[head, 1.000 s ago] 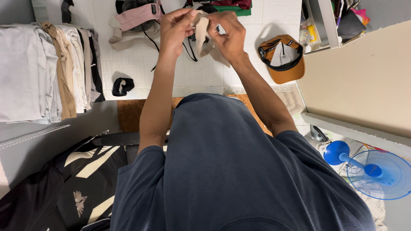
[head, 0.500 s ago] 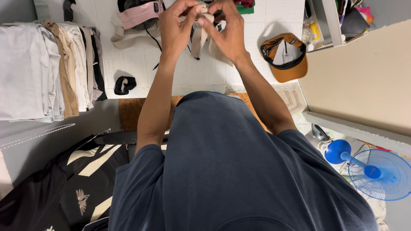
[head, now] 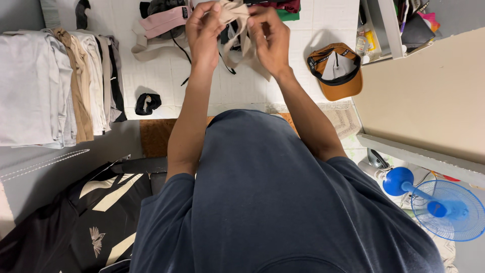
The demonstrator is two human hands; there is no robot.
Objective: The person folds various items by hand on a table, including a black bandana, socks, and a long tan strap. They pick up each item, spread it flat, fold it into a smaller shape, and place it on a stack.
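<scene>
Item: beige sock (head: pixel 236 30), held up over the white tiled floor (head: pixel 242 86). My left hand (head: pixel 202 33) and right hand (head: pixel 270 38) each pinched its top edge, fingers closed on cloth, apparently spreading the opening. Nearby: brown cap (head: pixel 338 71), folded clothes stack (head: pixel 55 81).

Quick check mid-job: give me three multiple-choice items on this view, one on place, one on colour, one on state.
1. Where does the orange-brown cap lie?
A. white tiled floor
B. folded pile
C. fan

2. What colour is the small plastic fan?
A. red
B. blue
C. green

3. How is the beige cloth piece held?
A. left hand alone
B. lying free
C. both hands

Answers:
1 A, it rests on the floor.
2 B, grille and base are blue.
3 C, left hand and right hand both pinch it.
</scene>
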